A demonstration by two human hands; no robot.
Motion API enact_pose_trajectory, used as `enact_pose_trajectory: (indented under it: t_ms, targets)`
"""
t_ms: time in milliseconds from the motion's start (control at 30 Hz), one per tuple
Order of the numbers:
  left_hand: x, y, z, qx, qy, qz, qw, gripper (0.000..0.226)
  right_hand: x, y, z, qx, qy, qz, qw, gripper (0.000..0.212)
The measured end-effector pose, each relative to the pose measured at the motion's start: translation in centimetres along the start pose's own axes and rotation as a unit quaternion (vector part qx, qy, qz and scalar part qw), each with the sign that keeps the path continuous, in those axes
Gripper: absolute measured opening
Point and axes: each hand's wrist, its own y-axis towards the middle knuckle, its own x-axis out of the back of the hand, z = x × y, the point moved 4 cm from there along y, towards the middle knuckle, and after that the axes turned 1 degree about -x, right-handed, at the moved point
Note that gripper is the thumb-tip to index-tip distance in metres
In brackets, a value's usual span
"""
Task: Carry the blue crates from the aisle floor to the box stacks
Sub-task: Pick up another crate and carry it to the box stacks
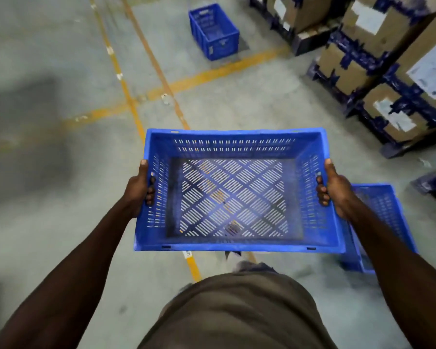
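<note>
Blue perforated plastic, that's the crate (233,192) the person carries out in front of the waist, level and empty, so the floor shows through the slotted bottom. The left hand (139,190) grips the left short wall, thumb laid along the rim and fingers curled through the handle slot; the right hand (334,188) holds the opposite wall the same way. A hold at both ends keeps a wide, light crate from tipping, I'd judge, and leaves the way ahead in sight.

Just behind the right forearm a second blue crate (385,222) sits on the grey concrete floor (61,248), apparently still waiting its turn. A small white tag (187,253) lies on the yellow floor line (194,268) under the carried crate's near edge; its writing is too small to read.

Farther off on the right stand the box stacks (398,71), cardboard cartons bound in dark blue tape on dark pallets, with white paper labels whose print is blurred past reading. At the far end of the aisle a third blue crate (213,31) rests on the floor close to the stacks, perhaps already delivered; marks on its side cannot be made out
</note>
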Motion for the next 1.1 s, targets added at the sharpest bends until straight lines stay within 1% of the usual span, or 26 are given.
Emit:
enact_pose_trajectory:
  t_ms: [100,300,467,633,833,933,1100]
  targets:
    - [1.9,3.7,-4.0,-0.008,-0.017,-0.026,0.999,0.061,-4.8,3.9,5.2,0.008,-0.005,0.029,1.0,0.069]
    - [6.8,11.5,-10.0,0.001,-0.044,-0.076,0.996,0.061,-15.1,10.7,14.7,0.022,-0.047,0.053,0.997,0.071]
    - [11.9,21.4,-14.0,0.014,-0.049,-0.104,0.993,0.06,-26.1,17.0,20.9,0.031,-0.071,0.068,0.995,0.07]
    - [17.5,33.4,-19.5,0.015,-0.054,-0.102,0.993,0.06,-37.5,23.3,27.7,0.042,-0.081,0.06,0.994,0.07]
    - [24.5,46.8,-30.8,-0.004,-0.053,-0.083,0.995,0.061,-49.4,27.6,38.2,0.045,-0.071,0.04,0.996,0.067]
    - [26.6,53.9,-36.4,-0.01,-0.055,-0.069,0.996,0.06,-54.5,31.1,42.7,0.045,-0.059,0.024,0.997,0.067]
    - [27.7,66.4,-44.2,-0.025,-0.033,-0.06,0.997,0.06,-61.9,38.9,48.6,0.039,-0.048,0.008,0.998,0.068]
